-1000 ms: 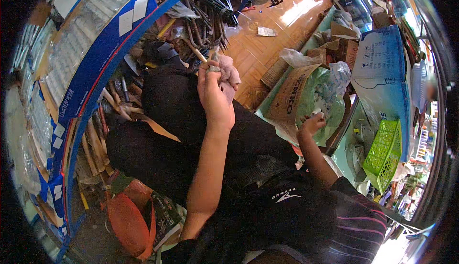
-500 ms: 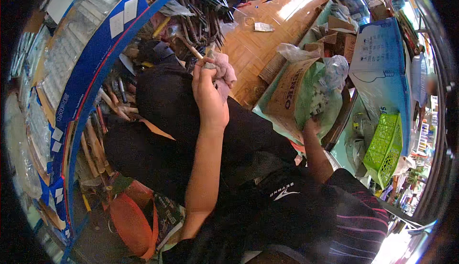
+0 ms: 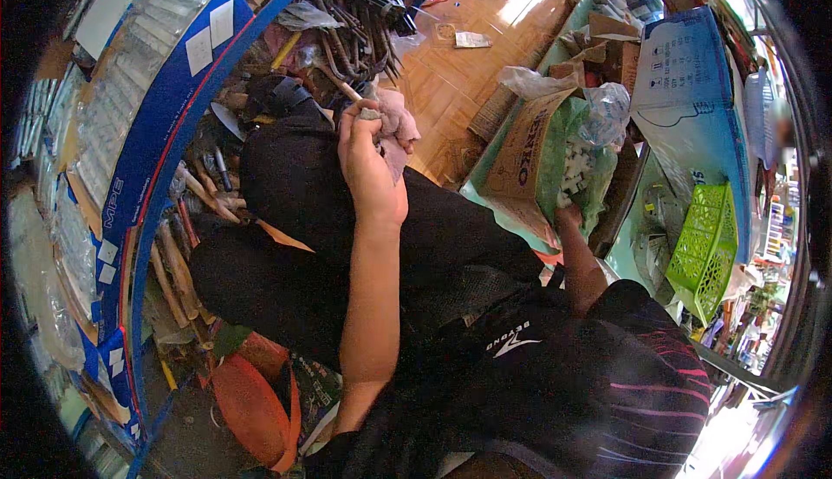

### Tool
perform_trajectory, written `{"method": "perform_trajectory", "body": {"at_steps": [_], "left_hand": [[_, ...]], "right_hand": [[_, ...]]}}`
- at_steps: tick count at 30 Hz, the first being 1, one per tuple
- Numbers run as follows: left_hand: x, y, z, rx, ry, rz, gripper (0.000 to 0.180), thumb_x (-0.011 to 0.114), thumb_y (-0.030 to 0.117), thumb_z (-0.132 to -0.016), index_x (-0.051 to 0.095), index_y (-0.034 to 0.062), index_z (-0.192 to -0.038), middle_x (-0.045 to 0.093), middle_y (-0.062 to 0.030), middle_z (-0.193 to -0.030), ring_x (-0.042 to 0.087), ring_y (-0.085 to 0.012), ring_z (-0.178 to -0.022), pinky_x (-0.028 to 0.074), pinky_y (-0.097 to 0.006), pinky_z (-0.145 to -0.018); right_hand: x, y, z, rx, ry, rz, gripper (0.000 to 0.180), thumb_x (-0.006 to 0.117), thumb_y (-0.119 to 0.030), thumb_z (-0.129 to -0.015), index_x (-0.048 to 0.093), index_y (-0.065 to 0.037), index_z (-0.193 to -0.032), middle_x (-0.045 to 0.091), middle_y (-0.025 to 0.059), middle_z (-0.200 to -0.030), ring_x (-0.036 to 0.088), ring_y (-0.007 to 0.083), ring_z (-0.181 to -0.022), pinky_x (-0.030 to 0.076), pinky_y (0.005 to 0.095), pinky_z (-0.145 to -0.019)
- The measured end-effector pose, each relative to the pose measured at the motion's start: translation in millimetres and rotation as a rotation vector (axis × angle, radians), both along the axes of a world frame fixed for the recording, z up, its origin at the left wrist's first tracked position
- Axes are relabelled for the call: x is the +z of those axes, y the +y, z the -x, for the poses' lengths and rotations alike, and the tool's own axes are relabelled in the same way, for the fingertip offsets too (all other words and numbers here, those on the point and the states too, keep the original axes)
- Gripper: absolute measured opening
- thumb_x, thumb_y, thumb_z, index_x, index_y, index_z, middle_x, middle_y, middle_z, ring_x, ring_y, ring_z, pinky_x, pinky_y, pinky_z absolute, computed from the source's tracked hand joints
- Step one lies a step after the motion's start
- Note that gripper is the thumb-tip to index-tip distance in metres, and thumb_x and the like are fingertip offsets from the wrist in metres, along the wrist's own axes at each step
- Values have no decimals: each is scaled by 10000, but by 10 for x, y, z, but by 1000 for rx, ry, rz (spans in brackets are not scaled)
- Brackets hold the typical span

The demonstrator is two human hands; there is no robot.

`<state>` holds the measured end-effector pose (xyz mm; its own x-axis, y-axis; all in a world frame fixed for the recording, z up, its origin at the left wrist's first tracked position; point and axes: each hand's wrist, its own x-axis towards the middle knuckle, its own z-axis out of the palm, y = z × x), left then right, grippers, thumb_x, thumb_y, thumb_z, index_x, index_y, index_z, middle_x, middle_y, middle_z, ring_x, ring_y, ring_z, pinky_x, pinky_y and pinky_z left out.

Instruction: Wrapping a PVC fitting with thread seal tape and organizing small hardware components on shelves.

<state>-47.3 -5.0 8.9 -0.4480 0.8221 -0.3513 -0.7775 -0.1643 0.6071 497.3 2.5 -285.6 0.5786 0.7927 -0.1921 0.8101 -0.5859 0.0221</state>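
Observation:
My left hand [image 3: 373,171] is raised over my dark-clothed legs, its fingers closed on a crumpled pale pink cloth [image 3: 397,119]. A small greyish piece [image 3: 368,115] shows at the fingertips, too small to name. Behind them a wooden handle [image 3: 340,84] slants up toward the tool pile. On the right, my right hand [image 3: 568,217] reaches to the near edge of an open cardboard box [image 3: 522,154] lined with green plastic. Small white pieces [image 3: 575,171] lie inside the box, just beyond that hand. Its fingers are mostly hidden.
Long-handled tools [image 3: 342,32] crowd the left and far left, beside a blue-edged shelf [image 3: 160,123] of plastic-wrapped goods. A large blue carton [image 3: 689,89] and a green perforated basket [image 3: 706,249] stand at the right. An orange object [image 3: 251,401] lies low on the left.
My left hand and the cloth have shifted slightly left. My right hand has drawn back a little toward the box's near edge, and more white pieces show.

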Motion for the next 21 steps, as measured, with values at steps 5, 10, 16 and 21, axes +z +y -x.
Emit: {"method": "perform_trajectory", "body": {"at_steps": [5, 10, 16, 21], "left_hand": [[105, 108, -129, -22, -66, -33, 184, 477, 109, -914, 547, 82, -1083, 565, -51, -892, 551, -165, -716, 411, -309, -634], [-4, -54, 31, 17, 15, 54, 184, 478, 104, -916, 546, 81, -1084, 561, -49, -892, 549, -159, -726, 401, -303, -647], [-33, -22, -4, -30, 43, -1, 178, 490, 113, -913, 545, 81, -1079, 554, -38, -874, 558, -152, -731, 408, -295, -633], [-12, 105, -138, -96, 41, -8, 195, 503, 140, -924, 576, 95, -1098, 615, -49, -959, 607, -173, -796, 472, -320, -659]], "right_hand": [[236, -24, -442, 447, -292, 402, 569, 620, -388, -935, 579, 20, -1330, 659, 235, -1237, 625, 428, -1151, 514, 535, -930], [784, -181, 1187, 42, 255, -273, 552, 547, -432, -994, 580, 43, -1273, 640, 278, -1210, 592, 471, -1138, 471, 552, -940], [796, 89, 1626, 125, 418, -632, 584, 474, -443, -1044, 473, 56, -1347, 508, 327, -1381, 511, 520, -1219, 404, 541, -1024], [349, 623, 298, 57, 96, -666, 593, 444, -436, -1060, 411, 49, -1400, 464, 306, -1455, 480, 525, -1255, 384, 530, -1061]]}}
